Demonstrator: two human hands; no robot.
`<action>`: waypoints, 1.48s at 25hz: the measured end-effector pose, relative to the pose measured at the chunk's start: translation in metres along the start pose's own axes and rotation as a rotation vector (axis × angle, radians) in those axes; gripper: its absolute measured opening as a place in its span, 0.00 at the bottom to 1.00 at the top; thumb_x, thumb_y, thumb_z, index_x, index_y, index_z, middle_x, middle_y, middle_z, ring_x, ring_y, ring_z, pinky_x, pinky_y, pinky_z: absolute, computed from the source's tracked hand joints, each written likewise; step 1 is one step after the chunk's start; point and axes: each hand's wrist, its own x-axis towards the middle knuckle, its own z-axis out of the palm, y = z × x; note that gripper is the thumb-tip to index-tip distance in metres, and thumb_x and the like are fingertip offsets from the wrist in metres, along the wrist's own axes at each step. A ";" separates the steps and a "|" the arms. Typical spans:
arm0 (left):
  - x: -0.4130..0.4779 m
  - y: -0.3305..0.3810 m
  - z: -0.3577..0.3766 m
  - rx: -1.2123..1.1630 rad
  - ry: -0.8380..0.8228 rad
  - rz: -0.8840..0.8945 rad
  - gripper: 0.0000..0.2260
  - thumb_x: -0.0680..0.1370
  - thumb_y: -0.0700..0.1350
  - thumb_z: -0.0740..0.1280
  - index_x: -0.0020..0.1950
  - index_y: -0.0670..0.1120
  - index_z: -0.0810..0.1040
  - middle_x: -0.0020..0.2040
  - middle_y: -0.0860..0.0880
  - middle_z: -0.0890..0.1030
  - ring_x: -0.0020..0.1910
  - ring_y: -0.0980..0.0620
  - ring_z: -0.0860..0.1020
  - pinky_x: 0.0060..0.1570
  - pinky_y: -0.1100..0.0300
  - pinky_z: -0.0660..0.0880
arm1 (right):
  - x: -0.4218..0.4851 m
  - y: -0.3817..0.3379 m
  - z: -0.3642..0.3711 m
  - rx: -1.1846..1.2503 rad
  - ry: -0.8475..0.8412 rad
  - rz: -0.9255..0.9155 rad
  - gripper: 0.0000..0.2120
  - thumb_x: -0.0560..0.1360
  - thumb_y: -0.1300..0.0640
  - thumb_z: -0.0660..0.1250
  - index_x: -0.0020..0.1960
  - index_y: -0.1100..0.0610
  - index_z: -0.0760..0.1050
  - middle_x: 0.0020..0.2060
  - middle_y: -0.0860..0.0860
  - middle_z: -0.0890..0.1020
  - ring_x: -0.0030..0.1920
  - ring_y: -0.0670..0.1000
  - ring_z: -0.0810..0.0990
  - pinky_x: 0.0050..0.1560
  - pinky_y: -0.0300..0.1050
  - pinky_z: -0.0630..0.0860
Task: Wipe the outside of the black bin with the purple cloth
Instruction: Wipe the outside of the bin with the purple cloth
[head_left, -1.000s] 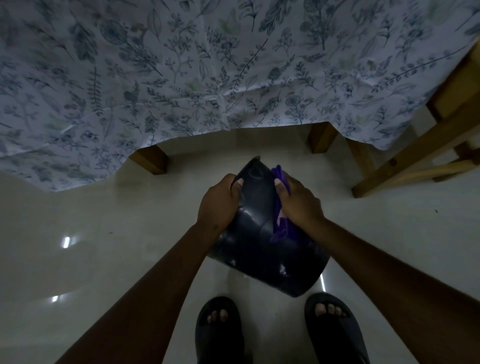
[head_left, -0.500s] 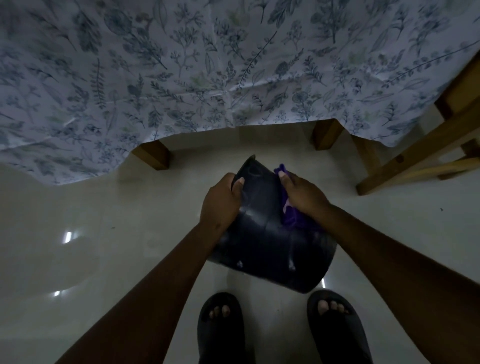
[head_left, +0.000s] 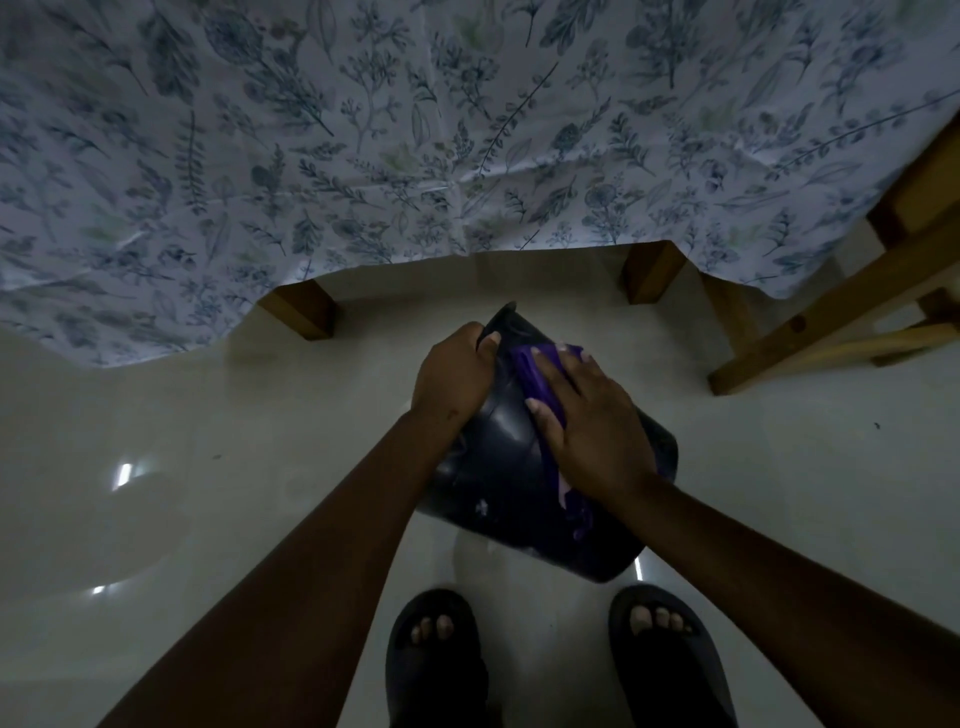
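Both hands hold the black bin (head_left: 498, 467): left hand (head_left: 457, 374) grips its rim, right hand (head_left: 587, 421) flattens purple cloth (head_left: 535, 374).

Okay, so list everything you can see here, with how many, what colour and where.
bin: one, black, tilted above the floor, held in front of the feet
cloth: one, purple, pressed on the bin's outer side
tablecloth: one, white with blue leaf print, hanging across the top
wooden table legs: two visible, brown, below the tablecloth's edge
wooden frame: one, brown, at right
floor: pale, glossy tiles
slippers: two, dark, bottom centre
left hand: grips the bin's rim
right hand: flat on the cloth
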 end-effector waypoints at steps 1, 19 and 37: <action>0.000 0.001 0.000 -0.005 0.002 -0.009 0.15 0.82 0.51 0.56 0.47 0.42 0.75 0.45 0.41 0.82 0.44 0.42 0.78 0.41 0.56 0.70 | 0.004 0.000 0.000 0.017 -0.006 0.023 0.29 0.80 0.38 0.47 0.77 0.48 0.51 0.77 0.54 0.58 0.76 0.58 0.57 0.72 0.59 0.62; -0.036 -0.014 -0.010 -0.185 -0.009 0.063 0.14 0.82 0.53 0.56 0.62 0.49 0.73 0.52 0.49 0.82 0.49 0.50 0.79 0.46 0.61 0.76 | 0.061 0.033 -0.015 0.165 -0.051 0.330 0.26 0.80 0.39 0.47 0.76 0.48 0.58 0.74 0.60 0.63 0.71 0.62 0.65 0.69 0.56 0.65; -0.018 -0.017 -0.008 -0.161 0.017 0.034 0.13 0.82 0.52 0.56 0.56 0.47 0.76 0.51 0.46 0.83 0.49 0.46 0.80 0.49 0.55 0.76 | 0.010 0.011 -0.012 -0.005 -0.039 0.084 0.30 0.79 0.37 0.45 0.78 0.48 0.52 0.77 0.52 0.57 0.77 0.56 0.55 0.74 0.55 0.55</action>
